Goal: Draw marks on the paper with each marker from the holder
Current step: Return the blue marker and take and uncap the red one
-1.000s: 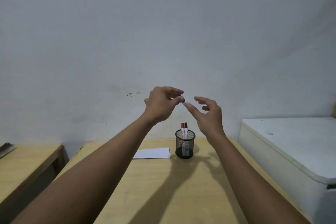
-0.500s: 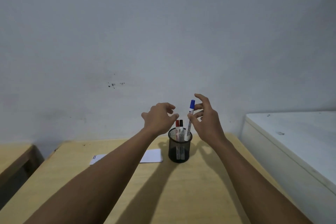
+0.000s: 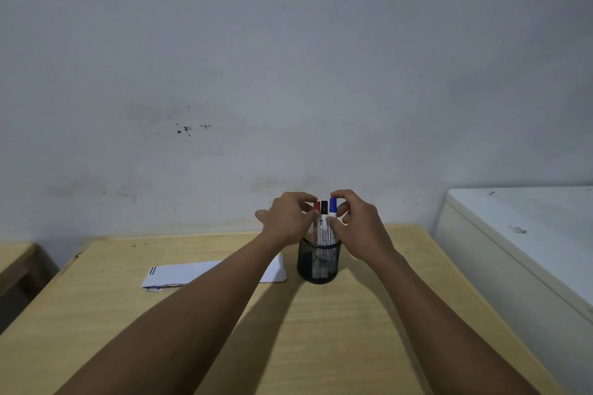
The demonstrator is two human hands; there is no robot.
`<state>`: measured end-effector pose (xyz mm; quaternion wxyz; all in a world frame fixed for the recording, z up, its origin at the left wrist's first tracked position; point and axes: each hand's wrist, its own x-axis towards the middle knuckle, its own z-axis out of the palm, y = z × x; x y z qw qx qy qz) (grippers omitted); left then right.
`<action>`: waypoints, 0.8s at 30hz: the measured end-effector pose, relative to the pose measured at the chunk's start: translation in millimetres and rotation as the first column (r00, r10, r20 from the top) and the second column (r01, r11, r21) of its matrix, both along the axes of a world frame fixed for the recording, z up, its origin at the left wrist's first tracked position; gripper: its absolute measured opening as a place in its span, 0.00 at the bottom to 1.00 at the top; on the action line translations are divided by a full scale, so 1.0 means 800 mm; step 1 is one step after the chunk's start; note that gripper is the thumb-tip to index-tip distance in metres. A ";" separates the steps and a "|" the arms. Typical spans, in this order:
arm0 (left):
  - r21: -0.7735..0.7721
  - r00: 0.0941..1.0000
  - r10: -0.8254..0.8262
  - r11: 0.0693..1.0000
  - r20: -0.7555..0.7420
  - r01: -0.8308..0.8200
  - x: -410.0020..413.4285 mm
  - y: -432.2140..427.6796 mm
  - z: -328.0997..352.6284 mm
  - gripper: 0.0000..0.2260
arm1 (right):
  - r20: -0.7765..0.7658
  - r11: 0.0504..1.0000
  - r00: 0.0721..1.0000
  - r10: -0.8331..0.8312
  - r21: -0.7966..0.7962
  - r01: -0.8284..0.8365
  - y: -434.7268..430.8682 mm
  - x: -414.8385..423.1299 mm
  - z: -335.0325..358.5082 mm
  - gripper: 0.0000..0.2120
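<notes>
Markers (image 3: 324,218) partly hidden by holder (image 3: 317,263) mesh and both hands.

Plain grayish wall (image 3: 288,58) with a few dark specks and scuffs, light wood table (image 3: 321,330) pushed against it, another wooden one (image 3: 16,260) at left, white cabinet-like unit (image 3: 529,234) at right.

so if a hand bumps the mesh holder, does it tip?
Probably tips fairly easily: the mesh holder looks light and narrow-based, and three markers stand well above its rim. Likely slides on the smooth table if pushed low.
</notes>
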<state>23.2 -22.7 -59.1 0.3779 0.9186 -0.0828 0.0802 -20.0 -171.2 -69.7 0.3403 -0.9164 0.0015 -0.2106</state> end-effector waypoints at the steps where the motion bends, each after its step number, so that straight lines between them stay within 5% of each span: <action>1: -0.010 1.000 0.002 1.000 0.000 -0.002 0.001 -0.001 0.000 0.11 | -0.008 1.000 1.000 0.001 -0.001 -0.001 -0.001 0.001 -0.002 0.20; 11: -0.131 0.998 0.053 0.990 -0.017 -0.054 -0.005 0.002 0.023 0.06 | 0.070 0.998 0.997 -0.041 -0.041 0.044 -0.002 -0.008 0.013 0.23; 17: -0.331 0.986 0.140 0.938 0.096 -0.101 -0.034 0.034 0.079 0.07 | 0.183 0.985 0.983 -0.027 0.172 -0.005 0.019 -0.037 0.056 0.18; 21: -0.653 0.994 0.105 0.754 0.010 -0.073 -0.070 0.065 0.123 0.04 | 0.028 0.921 0.990 0.136 0.366 -0.137 0.037 -0.065 0.094 0.20; 24: -0.805 0.995 0.053 0.585 -0.084 -0.099 -0.105 0.088 0.152 0.11 | 0.119 0.698 0.975 0.188 0.682 -0.218 0.050 -0.087 0.120 0.18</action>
